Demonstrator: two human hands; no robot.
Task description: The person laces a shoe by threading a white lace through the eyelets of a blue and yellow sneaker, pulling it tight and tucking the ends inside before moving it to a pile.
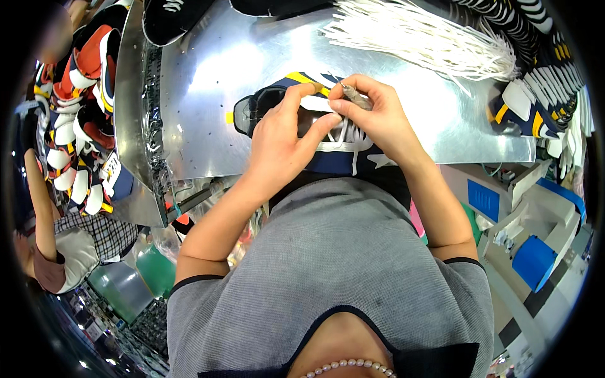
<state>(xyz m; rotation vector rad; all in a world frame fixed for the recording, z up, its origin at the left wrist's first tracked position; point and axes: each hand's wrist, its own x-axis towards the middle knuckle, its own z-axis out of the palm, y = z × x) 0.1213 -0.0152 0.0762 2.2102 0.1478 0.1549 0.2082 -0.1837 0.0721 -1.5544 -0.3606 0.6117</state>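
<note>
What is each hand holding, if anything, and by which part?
The right hand holds a thin-tipped tool by its greyish handle. The left hand is at the shoe; whether it grips is unclear.

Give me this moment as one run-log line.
left hand: on navy shoe | right hand: holds thin-tipped tool over shoe | white lace bundle: on metal table, beyond shoe

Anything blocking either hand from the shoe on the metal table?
Nothing visible: the left hand is at the shoe, and the right hand, holding a slim tool, is over it. The white lace bundle lies beyond, clear of both.
</note>
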